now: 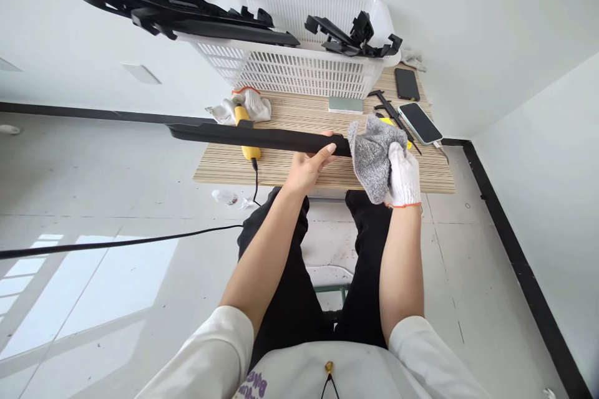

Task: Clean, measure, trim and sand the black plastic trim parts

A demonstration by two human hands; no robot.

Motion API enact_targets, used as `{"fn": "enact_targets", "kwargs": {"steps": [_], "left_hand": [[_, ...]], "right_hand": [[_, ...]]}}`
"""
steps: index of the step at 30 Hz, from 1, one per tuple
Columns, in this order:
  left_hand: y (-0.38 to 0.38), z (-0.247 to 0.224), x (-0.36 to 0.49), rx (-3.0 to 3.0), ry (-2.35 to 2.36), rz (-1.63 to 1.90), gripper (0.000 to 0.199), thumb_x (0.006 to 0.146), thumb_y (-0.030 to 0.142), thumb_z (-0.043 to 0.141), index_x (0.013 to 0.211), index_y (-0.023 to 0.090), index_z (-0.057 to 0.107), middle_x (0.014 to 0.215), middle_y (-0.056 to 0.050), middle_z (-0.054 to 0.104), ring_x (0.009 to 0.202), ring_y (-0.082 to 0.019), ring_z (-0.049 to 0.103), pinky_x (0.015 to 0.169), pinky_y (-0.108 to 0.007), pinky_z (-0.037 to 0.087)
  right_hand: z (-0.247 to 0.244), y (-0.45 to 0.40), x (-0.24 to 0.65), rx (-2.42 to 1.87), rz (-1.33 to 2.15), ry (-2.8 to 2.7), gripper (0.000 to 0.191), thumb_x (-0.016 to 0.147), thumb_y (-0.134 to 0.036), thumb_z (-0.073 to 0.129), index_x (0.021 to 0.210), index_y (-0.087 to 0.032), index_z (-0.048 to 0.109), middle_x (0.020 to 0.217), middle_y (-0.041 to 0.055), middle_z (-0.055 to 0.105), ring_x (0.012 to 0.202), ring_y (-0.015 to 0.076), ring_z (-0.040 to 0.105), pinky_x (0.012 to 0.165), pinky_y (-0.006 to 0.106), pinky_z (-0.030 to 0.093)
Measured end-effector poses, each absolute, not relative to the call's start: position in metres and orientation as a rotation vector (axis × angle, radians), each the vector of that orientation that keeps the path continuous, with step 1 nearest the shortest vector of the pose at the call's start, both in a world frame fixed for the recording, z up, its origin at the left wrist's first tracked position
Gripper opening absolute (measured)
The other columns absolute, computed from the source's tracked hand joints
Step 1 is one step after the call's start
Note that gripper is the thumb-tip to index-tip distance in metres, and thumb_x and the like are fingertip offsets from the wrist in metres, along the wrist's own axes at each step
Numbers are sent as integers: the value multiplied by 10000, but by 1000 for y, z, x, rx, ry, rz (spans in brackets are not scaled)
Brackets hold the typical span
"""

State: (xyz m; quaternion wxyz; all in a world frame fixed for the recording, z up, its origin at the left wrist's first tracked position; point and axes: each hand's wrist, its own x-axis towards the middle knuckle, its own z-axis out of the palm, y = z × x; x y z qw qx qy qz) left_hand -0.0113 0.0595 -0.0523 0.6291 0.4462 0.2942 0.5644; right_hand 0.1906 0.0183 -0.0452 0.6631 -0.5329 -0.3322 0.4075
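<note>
A long black plastic trim strip (243, 136) is held level above the wooden table (281, 169). My bare left hand (312, 164) grips it near its right part, thumb on top and fingers behind. My right hand (404, 176), in a white knitted glove with an orange cuff, is closed on a grey cloth (373, 153). The cloth wraps over the strip's right end and hides it. Behind the strip's middle lies a yellow corded power tool (242, 117), partly covered by the strip.
A white plastic basket (299, 72) full of black plastic parts (210, 15) stands at the table's back, some jutting out left. White gloves (255, 105), a small grey-green box (345, 105), black calipers (390, 109), a phone (420, 123) and a black flat device (407, 84) lie nearby. A black cable (121, 242) crosses left.
</note>
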Motion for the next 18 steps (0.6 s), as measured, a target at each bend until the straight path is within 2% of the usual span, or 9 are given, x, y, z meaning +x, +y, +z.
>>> {"fn": "enact_targets", "kwargs": {"steps": [5, 10, 15, 18], "left_hand": [[59, -51, -10, 1001, 660, 1280, 548, 666, 444, 878, 1140, 248, 687, 1155, -51, 713, 1168, -297, 662, 953, -416, 587], [60, -51, -10, 986, 671, 1275, 587, 679, 468, 865, 1195, 263, 672, 1186, -57, 713, 1209, -309, 642, 939, -411, 600], [60, -52, -11, 1007, 674, 1239, 591, 695, 458, 861, 1219, 268, 666, 1164, -59, 724, 1209, -305, 645, 940, -388, 599], [60, -52, -11, 1009, 666, 1248, 600, 711, 474, 846, 1245, 281, 652, 1219, -53, 706, 1250, -312, 619, 975, -416, 584]], "right_hand": [[-50, 21, 189, -1147, 956, -863, 447, 737, -422, 795, 1127, -240, 676, 1109, 33, 730, 1064, 221, 695, 970, 376, 559], [-52, 23, 184, -1142, 890, -752, 395, 846, -577, 643, 1045, -237, 671, 1115, 46, 722, 1155, 223, 663, 1078, 417, 495], [-48, 23, 176, -1064, 976, -810, 517, 703, -455, 816, 1148, -251, 648, 1167, 52, 710, 1138, 249, 670, 1057, 455, 515], [-46, 24, 173, -1064, 910, -776, 460, 863, -605, 604, 1137, -240, 660, 1220, 66, 688, 1172, 233, 650, 1103, 464, 475]]}}
